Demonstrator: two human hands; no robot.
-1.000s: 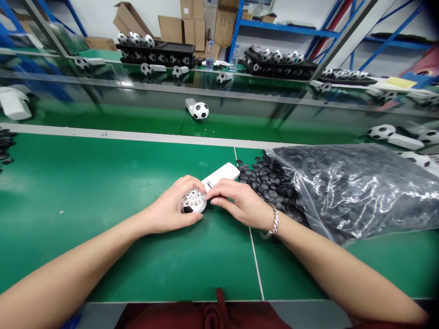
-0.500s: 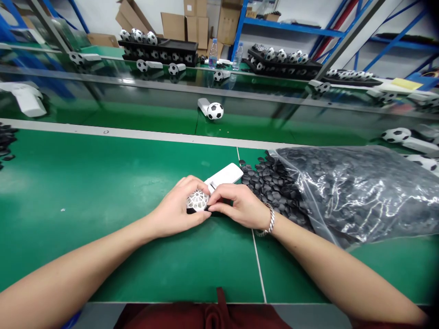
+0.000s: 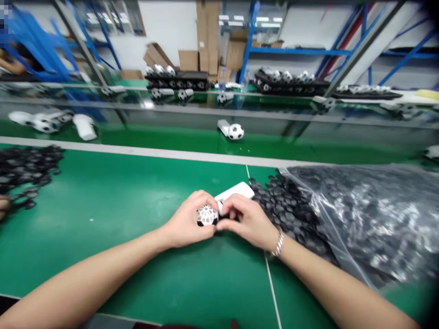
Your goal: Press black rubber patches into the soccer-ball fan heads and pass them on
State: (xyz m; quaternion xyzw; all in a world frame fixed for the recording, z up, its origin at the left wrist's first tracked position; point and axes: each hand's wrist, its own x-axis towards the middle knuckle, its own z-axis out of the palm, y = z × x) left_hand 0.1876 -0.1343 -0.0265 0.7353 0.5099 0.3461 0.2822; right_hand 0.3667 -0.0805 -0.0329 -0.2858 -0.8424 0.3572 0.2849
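My left hand (image 3: 190,219) is closed around the round head of a soccer-ball toy (image 3: 207,214), its thumb low and its fingers over the top. The ball's face is a white lattice with open cells, and black patches show along its lower edge. A white flat handle (image 3: 236,191) runs from the ball toward the upper right. My right hand (image 3: 245,218) curls against the ball's right side, thumb and index finger at its edge with a small gap between them. Any small piece in those fingertips is hidden. A loose heap of black patches (image 3: 284,203) lies beside the right hand.
A clear plastic bag (image 3: 384,219) full of black patches covers the right side. Another patch pile (image 3: 30,164) lies left, with another person's fingers (image 3: 4,205) at the edge. Beyond the pale rail (image 3: 154,153) lie a finished-looking ball toy (image 3: 236,131) and several others. Black trays (image 3: 178,81) stand behind.
The head view has tilted up and turned left, showing more of the left pile. My right index finger and thumb have spread slightly at the ball's edge; the left hand keeps its hold.
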